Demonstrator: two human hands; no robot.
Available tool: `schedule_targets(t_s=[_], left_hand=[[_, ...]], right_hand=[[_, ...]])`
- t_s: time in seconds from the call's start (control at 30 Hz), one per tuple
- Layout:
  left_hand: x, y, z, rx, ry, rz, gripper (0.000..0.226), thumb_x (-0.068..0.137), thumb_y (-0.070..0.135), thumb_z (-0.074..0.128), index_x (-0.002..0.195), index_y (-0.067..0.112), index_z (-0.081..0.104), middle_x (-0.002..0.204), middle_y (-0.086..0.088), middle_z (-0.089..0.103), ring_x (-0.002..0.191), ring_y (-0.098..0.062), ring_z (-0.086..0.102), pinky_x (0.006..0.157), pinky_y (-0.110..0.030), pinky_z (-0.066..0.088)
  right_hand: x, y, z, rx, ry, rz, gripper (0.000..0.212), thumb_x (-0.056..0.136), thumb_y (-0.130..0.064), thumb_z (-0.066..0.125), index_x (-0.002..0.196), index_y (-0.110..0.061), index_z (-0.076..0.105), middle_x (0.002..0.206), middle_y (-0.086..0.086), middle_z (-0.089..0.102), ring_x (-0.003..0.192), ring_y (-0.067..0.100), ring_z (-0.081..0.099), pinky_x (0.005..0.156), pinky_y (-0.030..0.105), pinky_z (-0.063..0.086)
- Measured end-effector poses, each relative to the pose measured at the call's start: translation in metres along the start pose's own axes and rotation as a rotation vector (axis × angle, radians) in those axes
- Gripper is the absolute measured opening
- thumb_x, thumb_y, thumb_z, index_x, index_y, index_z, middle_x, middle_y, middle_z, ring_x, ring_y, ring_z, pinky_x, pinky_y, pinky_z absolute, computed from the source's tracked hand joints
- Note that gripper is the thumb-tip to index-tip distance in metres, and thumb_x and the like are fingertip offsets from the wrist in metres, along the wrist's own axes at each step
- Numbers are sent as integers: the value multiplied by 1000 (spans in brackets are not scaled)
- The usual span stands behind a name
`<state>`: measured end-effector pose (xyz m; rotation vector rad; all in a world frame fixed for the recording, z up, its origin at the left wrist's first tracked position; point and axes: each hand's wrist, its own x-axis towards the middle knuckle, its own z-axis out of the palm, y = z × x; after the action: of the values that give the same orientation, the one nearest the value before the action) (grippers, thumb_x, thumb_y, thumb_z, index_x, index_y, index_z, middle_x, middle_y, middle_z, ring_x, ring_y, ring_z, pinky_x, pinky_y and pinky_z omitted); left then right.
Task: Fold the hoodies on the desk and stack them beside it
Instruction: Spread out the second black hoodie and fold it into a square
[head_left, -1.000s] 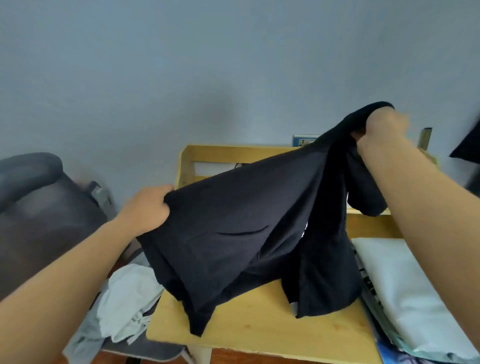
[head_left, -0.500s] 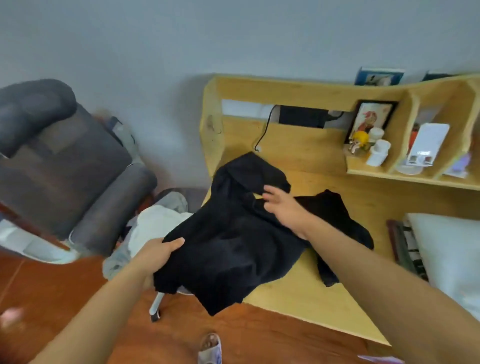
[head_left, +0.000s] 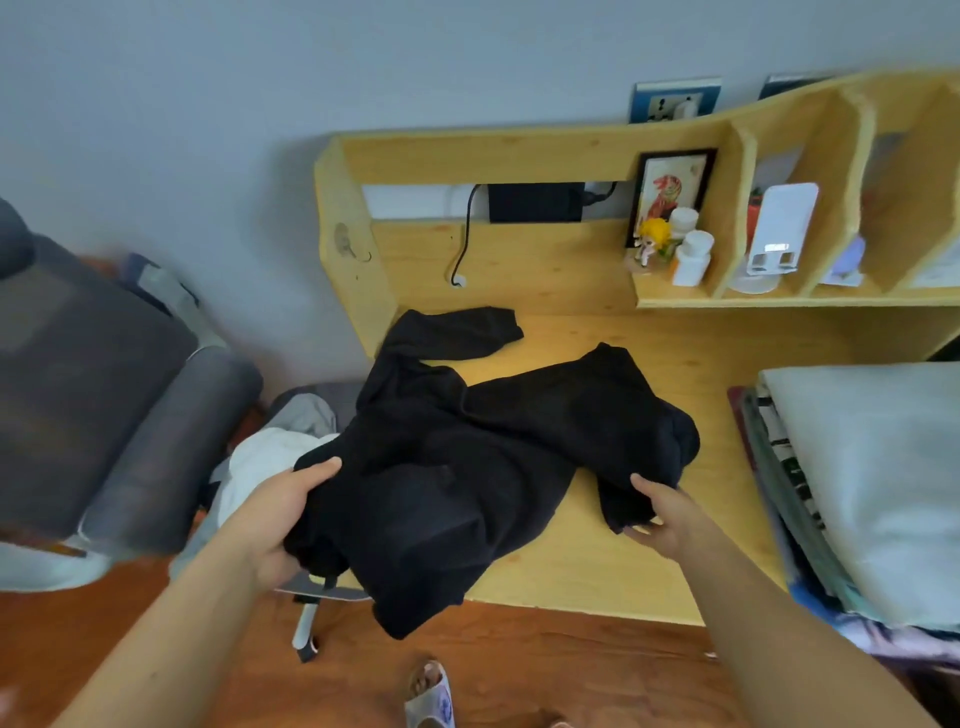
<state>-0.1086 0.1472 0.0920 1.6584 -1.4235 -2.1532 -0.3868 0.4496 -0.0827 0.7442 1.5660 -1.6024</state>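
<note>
A black hoodie (head_left: 467, 447) lies spread and rumpled on the left part of the wooden desk (head_left: 597, 566), one sleeve stretched toward the back, its lower part hanging over the front edge. My left hand (head_left: 280, 514) grips the hoodie's left edge off the desk's corner. My right hand (head_left: 660, 512) holds a fold of the fabric near the desk's front, thumb on top. A white and grey heap of clothes (head_left: 270, 457) lies on a seat left of the desk.
A dark padded chair (head_left: 104, 395) stands at the left. The desk's back carries shelves (head_left: 779, 296) with a framed picture, bottles and a figurine. A stack of folded fabric (head_left: 862, 478) fills the right. My sandalled foot (head_left: 431, 696) is on the wooden floor.
The hoodie went from held up in the air to lying on the desk. My right hand moved from its middle to its right front edge; one sleeve now lies stretched toward the back.
</note>
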Motion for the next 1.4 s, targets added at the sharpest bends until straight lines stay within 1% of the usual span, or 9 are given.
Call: schedule_targets(t_s=[0.1, 0.23, 0.47, 0.6, 0.7, 0.87, 1.03, 1.3, 1.4], left_hand=[[-11, 9, -2, -23, -13, 22, 34, 97, 28, 64, 126, 10, 68, 114, -13, 76, 109, -35, 70, 94, -48, 54], [-21, 25, -9, -99, -36, 46, 31, 99, 24, 60, 124, 7, 69, 112, -14, 76, 106, -33, 70, 83, -43, 53], [-35, 18, 20, -158, -146, 64, 32, 96, 24, 61, 120, 6, 72, 116, -15, 75, 97, -32, 75, 81, -43, 53], [-43, 3, 36, -164, -173, 41, 33, 95, 25, 62, 121, 8, 72, 117, -13, 75, 103, -35, 73, 82, -44, 53], [-44, -5, 33, -164, -166, 29, 36, 91, 29, 66, 122, 13, 72, 118, -12, 74, 109, -38, 69, 81, -46, 54], [-43, -16, 22, -204, -90, -10, 40, 87, 31, 70, 124, 16, 71, 116, -13, 75, 114, -39, 65, 96, -53, 51], [-57, 1, 62, -334, -190, 35, 25, 98, 14, 54, 113, 3, 72, 106, -16, 76, 90, -28, 75, 84, -41, 52], [-65, 64, 123, -555, -280, 242, 45, 99, 0, 41, 143, -8, 47, 131, -23, 58, 133, -36, 55, 112, -47, 44], [-70, 80, 123, -708, -226, 267, 36, 97, -3, 45, 130, -6, 57, 117, -18, 65, 116, -32, 67, 99, -40, 55]], right_hand=[[-2, -28, 20, 70, 140, -68, 33, 100, -12, 55, 133, -18, 51, 133, 14, 59, 111, 32, 59, 83, 47, 56], [-60, -140, 53, -10, 304, -621, 43, 95, -18, 57, 138, -21, 50, 131, 11, 60, 115, 31, 60, 100, 51, 53], [-165, -272, 135, 15, -34, -1053, 26, 82, -12, 59, 107, -18, 57, 102, 15, 67, 95, 37, 71, 80, 54, 61], [-136, -227, 151, -326, -382, -714, 43, 96, 2, 45, 133, -20, 42, 92, 7, 55, 84, 14, 59, 80, 37, 58], [-88, -135, 120, -308, -186, -547, 32, 93, -5, 50, 125, -10, 54, 83, 6, 55, 61, 17, 52, 48, 24, 43], [-32, 73, 35, -626, 41, -47, 21, 89, -7, 47, 109, -4, 56, 92, 14, 60, 73, 28, 58, 60, 33, 50], [-64, 157, 61, -234, -176, 292, 28, 102, -28, 50, 123, -10, 49, 112, 21, 62, 97, 35, 65, 84, 46, 56], [-99, 169, 128, 313, -433, 442, 81, 90, -75, 47, 148, -20, 40, 142, 21, 51, 131, 46, 48, 111, 63, 35], [-106, 157, 131, 520, -418, 400, 72, 94, -70, 47, 149, -24, 39, 143, 19, 52, 135, 45, 46, 116, 64, 27]])
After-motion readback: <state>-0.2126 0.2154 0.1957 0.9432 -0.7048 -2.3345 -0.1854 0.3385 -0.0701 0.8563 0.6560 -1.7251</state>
